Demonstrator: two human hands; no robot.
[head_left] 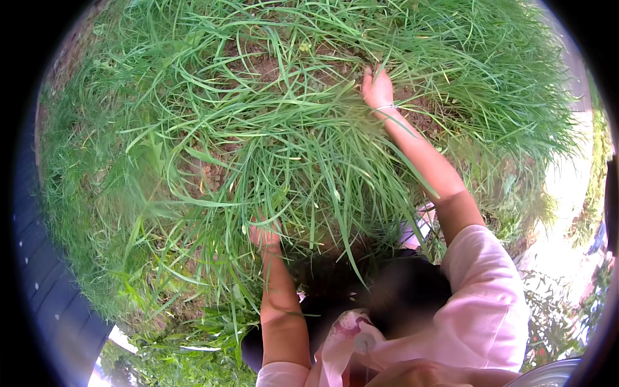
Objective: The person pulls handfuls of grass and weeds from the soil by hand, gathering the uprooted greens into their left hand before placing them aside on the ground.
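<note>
Long, flat green leaves of grass-like plants (309, 155) spread across the bed in front of me, many of them bent over. My right hand (377, 89), with a thin band at its wrist, reaches into the foliage at the upper right of centre; leaves partly cover its fingertips. Lower and left of centre, my left hand (265, 233) is among the leaves, its fingers mostly hidden. Whether either hand grips any leaves cannot be made out. Bare brown soil (268, 67) shows between the plants near the top.
Dark boards or paving (43, 285) border the bed at the left. A pale path (570, 179) runs along the right side. Broad-leaved green plants (193, 334) grow at the lower left, close to my left arm. My knees in dark clothing are below the leaves.
</note>
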